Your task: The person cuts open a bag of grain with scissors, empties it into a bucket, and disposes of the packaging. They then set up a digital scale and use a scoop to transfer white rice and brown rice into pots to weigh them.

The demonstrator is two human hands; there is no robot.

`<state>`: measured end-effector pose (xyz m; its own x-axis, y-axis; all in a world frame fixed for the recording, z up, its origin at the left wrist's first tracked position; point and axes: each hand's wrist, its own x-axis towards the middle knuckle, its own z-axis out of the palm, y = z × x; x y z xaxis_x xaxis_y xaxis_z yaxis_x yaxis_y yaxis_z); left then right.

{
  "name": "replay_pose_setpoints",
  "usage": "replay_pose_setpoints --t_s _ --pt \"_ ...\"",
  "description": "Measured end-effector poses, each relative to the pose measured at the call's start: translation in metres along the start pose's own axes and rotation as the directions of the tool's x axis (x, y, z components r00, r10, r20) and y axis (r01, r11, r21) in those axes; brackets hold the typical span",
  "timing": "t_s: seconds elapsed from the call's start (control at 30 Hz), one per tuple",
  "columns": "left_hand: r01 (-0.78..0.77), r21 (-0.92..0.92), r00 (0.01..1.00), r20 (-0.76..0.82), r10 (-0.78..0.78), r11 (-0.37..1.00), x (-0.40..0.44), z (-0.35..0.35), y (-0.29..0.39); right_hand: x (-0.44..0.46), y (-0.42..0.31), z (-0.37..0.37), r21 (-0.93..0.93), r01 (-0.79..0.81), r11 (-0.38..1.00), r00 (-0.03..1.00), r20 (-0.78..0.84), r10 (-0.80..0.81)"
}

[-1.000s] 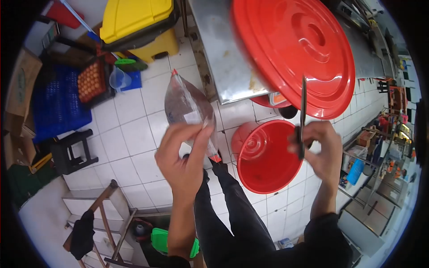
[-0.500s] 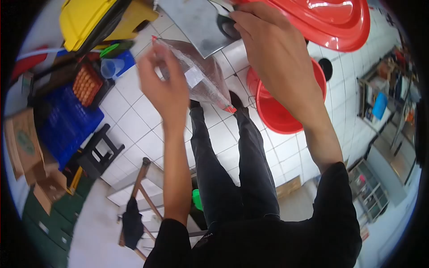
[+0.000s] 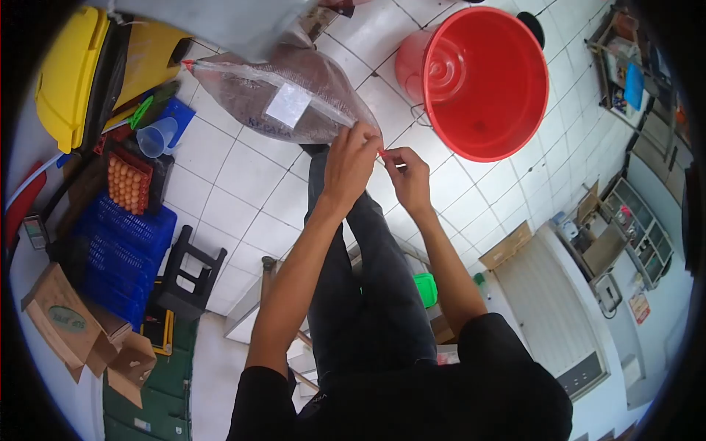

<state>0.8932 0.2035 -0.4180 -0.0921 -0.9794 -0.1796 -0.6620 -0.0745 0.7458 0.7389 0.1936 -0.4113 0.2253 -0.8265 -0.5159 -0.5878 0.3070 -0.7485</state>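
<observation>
A large clear plastic bag (image 3: 243, 99) with brown contents and a white label (image 3: 288, 104) rests upright in front of my legs. Its far left corner carries a red tie. My left hand (image 3: 351, 163) is closed on the bag's near right corner. Right beside it, my right hand (image 3: 409, 180) pinches the small red tie (image 3: 382, 153) at that same corner, fingertips almost touching my left hand. To the right of both hands stands a red bucket (image 3: 485, 84) with its mouth uncovered.
A grey metal surface (image 3: 220, 26) overhangs the bag's far side. On the left are a yellow bin (image 3: 70, 81), an egg tray (image 3: 126, 184), a clear jug (image 3: 156, 137), a blue crate (image 3: 121, 250), a black stool (image 3: 193, 268) and cardboard boxes (image 3: 70, 316). Shelving (image 3: 625, 66) stands far right.
Both hands have come down and together at the bag's right corner. The red lid near my right hand has left view. More of the bucket shows as the view shifted.
</observation>
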Motion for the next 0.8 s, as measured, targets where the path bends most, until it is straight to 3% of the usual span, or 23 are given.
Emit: replay_pose_setpoints --t_s 0.03,0.07,0.1,0.13,0.17,0.2,0.23,0.27,0.33,0.37,0.4,0.5,0.57,0.8 --pt "0.108 -0.099 0.986 -0.115 -0.119 0.989 -0.005 0.006 0.004 -0.004 0.006 0.006 0.003 0.082 0.997 0.992 -0.095 -0.081" --pt "0.206 -0.205 0.949 -0.199 -0.247 0.957 -0.016 0.011 0.011 -0.014 0.013 0.011 0.031 0.050 0.998 0.994 -0.104 -0.046" --pt "0.258 -0.331 0.914 -0.222 -0.341 0.908 -0.027 0.017 0.014 -0.023 0.013 0.016 0.021 0.128 0.992 0.985 -0.120 -0.125" --pt "0.259 -0.313 0.923 -0.199 -0.329 0.914 -0.037 0.029 0.013 -0.025 0.012 0.019 -0.001 0.224 0.975 0.965 -0.141 -0.221" --pt "0.380 -0.644 0.820 -0.097 -0.564 0.664 -0.044 0.041 0.013 -0.028 0.008 0.020 0.042 0.134 0.990 0.982 -0.138 -0.127" --pt "0.416 -0.861 0.686 0.087 -0.722 0.291 -0.047 0.050 0.014 -0.029 0.008 0.019 0.054 0.131 0.990 0.981 -0.153 -0.121" --pt "0.454 -0.873 0.624 0.169 -0.763 0.177 -0.035 0.038 0.026 -0.028 0.009 0.018 -0.058 0.215 0.975 0.961 -0.166 -0.222" --pt "0.463 -0.866 0.629 0.173 -0.758 0.187 -0.021 0.029 0.032 -0.028 0.011 0.017 -0.171 0.287 0.942 0.935 -0.166 -0.315" --pt "0.572 -0.816 0.577 0.324 -0.750 0.087 -0.004 0.026 0.031 -0.031 0.015 0.013 -0.179 0.287 0.941 0.940 -0.135 -0.312" --pt "0.612 -0.786 0.506 0.310 -0.805 0.082 0.000 0.030 0.030 -0.032 0.015 0.010 -0.193 0.302 0.934 0.942 -0.091 -0.323" --pt "0.617 -0.782 0.506 0.312 -0.804 0.085 -0.002 0.033 0.027 -0.030 0.016 0.007 -0.188 0.297 0.936 0.943 -0.095 -0.319" --pt "0.557 -0.830 0.554 0.354 -0.753 0.019 -0.012 0.036 0.017 -0.025 0.020 -0.003 -0.152 0.276 0.949 0.940 -0.164 -0.299" --pt "0.529 -0.848 0.570 0.350 -0.743 0.006 -0.019 0.037 0.016 -0.018 0.020 -0.009 0.175 0.025 0.984 0.965 -0.262 0.022" --pt "0.486 -0.873 0.620 0.310 -0.721 0.042 -0.022 0.036 0.014 0.001 0.010 -0.010 0.144 -0.008 0.990 0.998 -0.061 0.017"
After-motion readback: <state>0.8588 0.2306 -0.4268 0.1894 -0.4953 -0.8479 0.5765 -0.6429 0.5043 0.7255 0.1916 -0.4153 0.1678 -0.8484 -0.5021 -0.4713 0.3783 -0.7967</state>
